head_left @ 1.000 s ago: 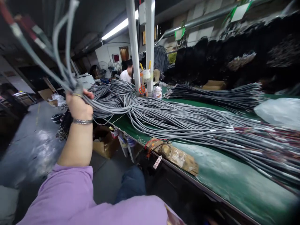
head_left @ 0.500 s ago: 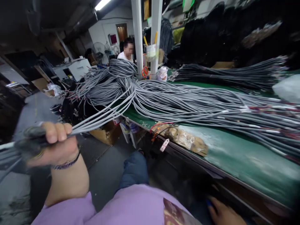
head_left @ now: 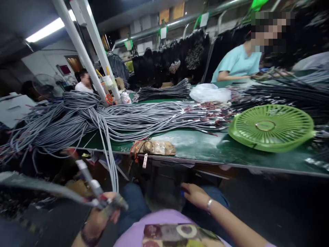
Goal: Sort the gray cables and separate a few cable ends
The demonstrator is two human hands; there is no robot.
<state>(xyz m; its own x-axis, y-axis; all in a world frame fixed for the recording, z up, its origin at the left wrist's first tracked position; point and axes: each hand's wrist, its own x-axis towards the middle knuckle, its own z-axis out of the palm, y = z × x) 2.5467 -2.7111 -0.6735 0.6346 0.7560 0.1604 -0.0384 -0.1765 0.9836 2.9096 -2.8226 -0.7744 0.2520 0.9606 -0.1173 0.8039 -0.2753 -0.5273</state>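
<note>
My left hand (head_left: 99, 219) is low at the left of my lap, closed around several grey cables (head_left: 110, 164). From the heap on the table, these cables hang down over the edge into the hand. Cable ends with white sleeves (head_left: 96, 187) and red wires stick up beside the fingers, smeared by motion. A grey covering, blurred, shows at the thumb. Over my right thigh, my right hand (head_left: 196, 195) has its fingers loosely stretched out, with a small blue patch at a fingertip. No cable is in it.
A long heap of grey cables (head_left: 144, 118) lies along the green table (head_left: 200, 147). A taped cardboard piece (head_left: 156, 147) with wires sits at the front edge. A green round basket-like cover (head_left: 272, 127) is at right. Co-workers (head_left: 236, 61) sit behind.
The view has swung right, bringing the green cover and a co-worker into sight. My left hand has come down and inward with the cables. My right hand shows more fully over the thigh.
</note>
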